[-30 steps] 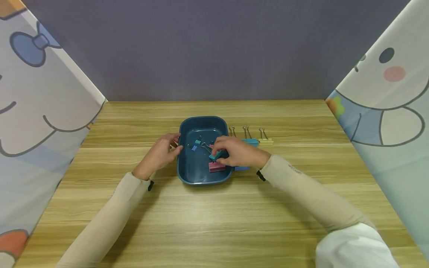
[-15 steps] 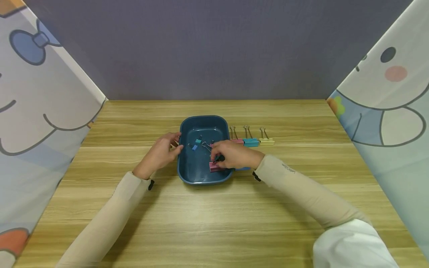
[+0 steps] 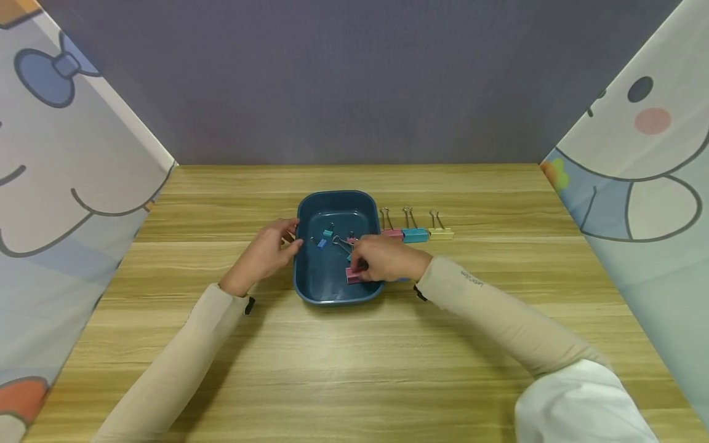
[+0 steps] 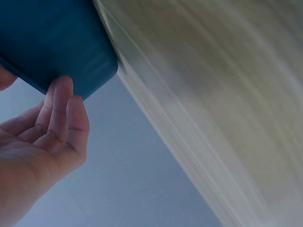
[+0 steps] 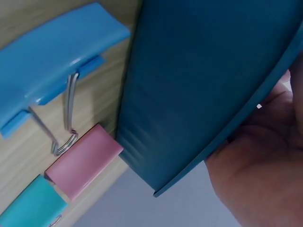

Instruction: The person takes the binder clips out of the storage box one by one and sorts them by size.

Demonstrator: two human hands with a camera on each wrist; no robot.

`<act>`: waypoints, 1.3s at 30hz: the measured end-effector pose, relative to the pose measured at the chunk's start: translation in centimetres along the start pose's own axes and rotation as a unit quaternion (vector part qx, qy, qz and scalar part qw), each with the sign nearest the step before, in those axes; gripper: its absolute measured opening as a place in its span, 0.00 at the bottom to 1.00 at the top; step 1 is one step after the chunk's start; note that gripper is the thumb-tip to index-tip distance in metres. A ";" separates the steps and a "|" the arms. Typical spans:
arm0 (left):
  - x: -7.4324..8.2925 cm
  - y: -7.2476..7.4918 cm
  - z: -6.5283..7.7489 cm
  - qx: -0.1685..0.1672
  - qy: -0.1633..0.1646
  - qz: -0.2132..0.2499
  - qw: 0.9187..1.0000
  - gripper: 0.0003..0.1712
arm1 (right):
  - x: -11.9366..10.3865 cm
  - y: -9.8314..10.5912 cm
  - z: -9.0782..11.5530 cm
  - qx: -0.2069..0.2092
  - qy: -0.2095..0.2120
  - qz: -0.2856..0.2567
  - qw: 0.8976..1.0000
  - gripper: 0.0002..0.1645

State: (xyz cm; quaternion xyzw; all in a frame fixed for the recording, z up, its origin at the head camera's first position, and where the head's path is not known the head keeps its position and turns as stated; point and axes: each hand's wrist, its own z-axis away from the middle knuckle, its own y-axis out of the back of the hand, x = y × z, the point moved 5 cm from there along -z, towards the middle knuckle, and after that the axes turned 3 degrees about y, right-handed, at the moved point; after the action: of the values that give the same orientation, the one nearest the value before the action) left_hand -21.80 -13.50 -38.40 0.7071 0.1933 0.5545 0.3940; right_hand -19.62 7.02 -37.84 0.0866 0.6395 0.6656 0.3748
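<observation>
A dark blue plastic tray (image 3: 318,289) lies on the table, holding several binder clips. My left hand (image 3: 268,249) rests its fairly straight fingers against the tray's left wall; the left wrist view shows the fingertips (image 4: 63,87) touching the outside. My right hand (image 3: 388,257) reaches over the right rim, with curled finger and thumb pinching a large pink binder clip (image 3: 352,276). Part of that clip is hidden by the hand. Just behind it, a teal clip with a long silver handle (image 3: 341,243) is partly covered. Small teal (image 3: 328,233), blue (image 3: 322,243) and pink (image 3: 351,239) clips lie nearby.
Right of the tray, large pink (image 3: 392,234), teal (image 3: 415,235) and yellow (image 3: 441,234) binder clips stand in a row, handles pointing away. A big blue clip (image 5: 52,61) sits nearer, beside the tray wall, mostly under the right hand. A grey partition (image 3: 354,86) closes off the back.
My right hand has let go of the teal clip, leaving it in the tray, and moved slightly nearer to me onto the large pink clip. The left hand has stayed at the tray.
</observation>
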 end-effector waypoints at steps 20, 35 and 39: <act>0.3 0.1 0.0 0.004 -0.011 -0.005 1.000 0.27 | -0.6 -0.4 -0.5 0.005 0.025 0.024 0.999 0.11; 0.2 0.1 0.0 0.000 -0.007 -0.007 1.000 0.27 | -0.5 -0.8 -0.9 0.007 0.024 0.042 0.999 0.11; 0.2 0.1 0.0 0.001 -0.008 -0.006 1.000 0.27 | -0.6 -0.8 -0.9 0.010 0.022 0.043 0.999 0.11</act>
State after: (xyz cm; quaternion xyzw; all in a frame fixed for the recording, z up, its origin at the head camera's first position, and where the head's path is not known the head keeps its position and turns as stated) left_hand -21.75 -13.36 -38.22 0.7108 0.1943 0.5462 0.3983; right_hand -19.45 5.89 -38.54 0.1032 0.6498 0.6762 0.3314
